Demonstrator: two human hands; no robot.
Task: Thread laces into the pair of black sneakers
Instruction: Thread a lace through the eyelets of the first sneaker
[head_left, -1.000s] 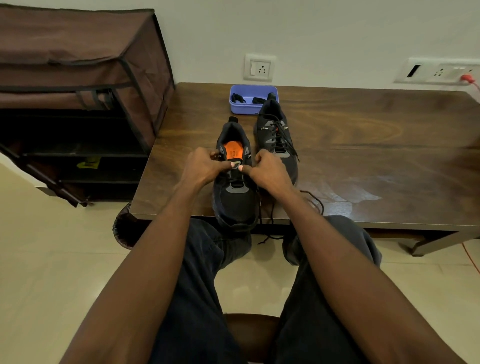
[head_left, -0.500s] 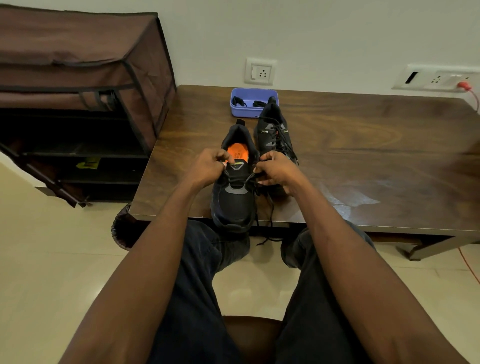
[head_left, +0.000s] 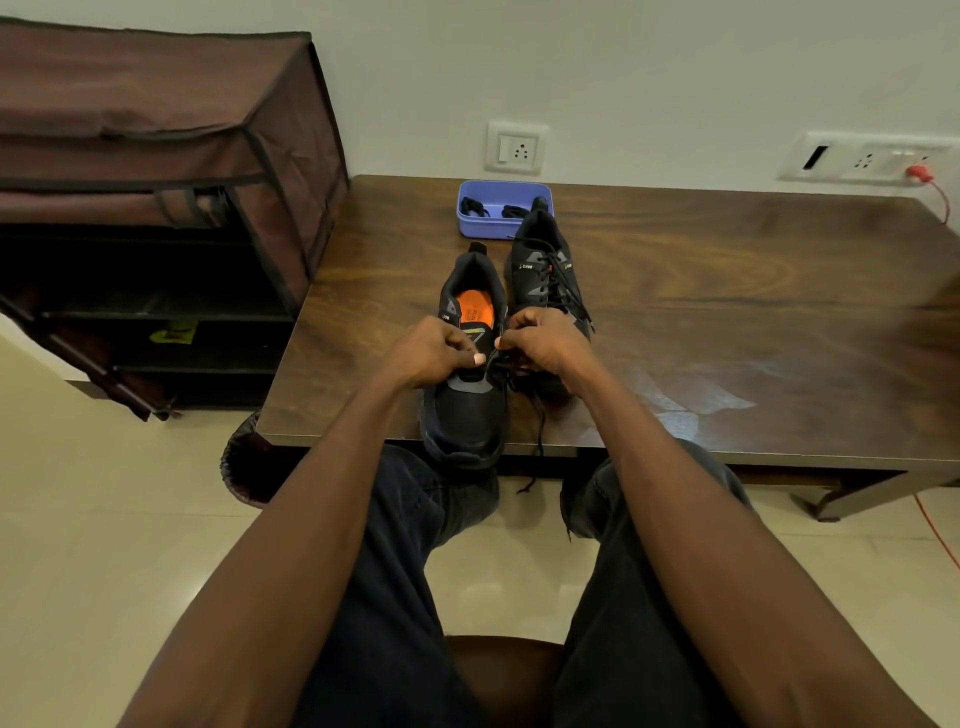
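Note:
Two black sneakers stand side by side on the wooden table (head_left: 727, 322). The left sneaker (head_left: 467, 410) has an orange insole and its toe juts over the table's front edge. The right sneaker (head_left: 545, 265) is laced. My left hand (head_left: 431, 353) pinches the left side of the near sneaker's throat. My right hand (head_left: 545, 345) pinches a black lace (head_left: 539, 426) at the shoe's right eyelets. The lace's loose end hangs down past the table edge.
A blue tray (head_left: 480, 221) with black laces in it sits at the table's back, touching the right sneaker's heel. A brown fabric shoe rack (head_left: 156, 156) stands to the left. Wall sockets (head_left: 514, 148) are behind. My knees are under the table edge.
Both hands have stayed at the near sneaker's throat. They have drawn closer together over the tongue, and the lace end hanging off the table has shifted slightly.

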